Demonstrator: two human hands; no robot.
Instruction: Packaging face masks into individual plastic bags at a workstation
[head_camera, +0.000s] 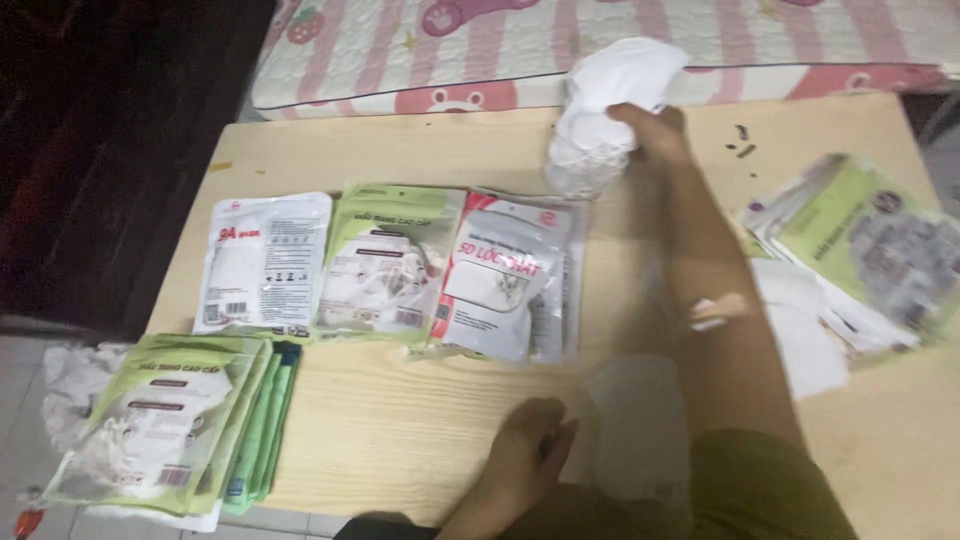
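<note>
Blurring from motion smears much of the right side: the right forearm, a pale sheet lying under it and the loose pile of packets (870, 250) near the counter's right edge are all hard to make out. The right hand (655, 130) reaches to the far side of the wooden counter (400, 420), and its fingers are closed around a bundle of white face masks (600, 110); the fingertips are hidden behind the bundle, which bulges above and to the left of the hand. The bundle sits at the far edge, just in front of a pink-and-white quilted mattress (520, 40).

The left hand (530, 455) rests on the near part of the counter, fingers curled loosely and holding nothing; its wrist is cut off at the bottom edge.

Three mask packets lie in a row mid-counter: a white packet (265, 262), a green packet (390, 262) and a red-and-white packet (510, 275), overlapping slightly. A stack of green packets (170, 420) overhangs the near left corner.
</note>
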